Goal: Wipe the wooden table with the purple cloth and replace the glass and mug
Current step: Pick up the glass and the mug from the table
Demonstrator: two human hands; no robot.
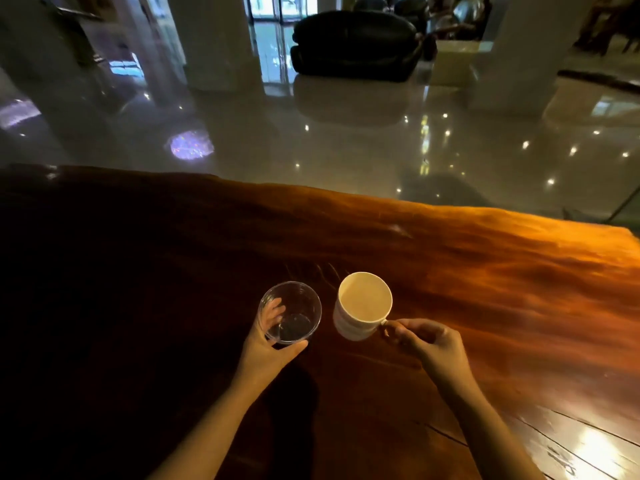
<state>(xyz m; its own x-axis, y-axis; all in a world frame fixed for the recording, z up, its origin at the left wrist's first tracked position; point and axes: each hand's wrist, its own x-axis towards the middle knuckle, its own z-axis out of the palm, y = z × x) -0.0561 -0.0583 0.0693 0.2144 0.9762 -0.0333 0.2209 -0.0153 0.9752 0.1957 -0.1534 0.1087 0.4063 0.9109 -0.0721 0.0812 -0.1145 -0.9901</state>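
Left hand (268, 344) wraps the glass (291, 311), fingers showing through its wall. Right hand (427, 341) pinches the handle of the mug (362, 306), just right of the glass and nearly touching it. Both sit low over the bench (485, 271); whether they rest on it, I can't tell. No purple cloth anywhere in sight. My read: either wiping's finished and they're going back, or it hasn't begun.

The glass (290, 312) stands just left of the mug (362, 306), both over the table (485, 271).
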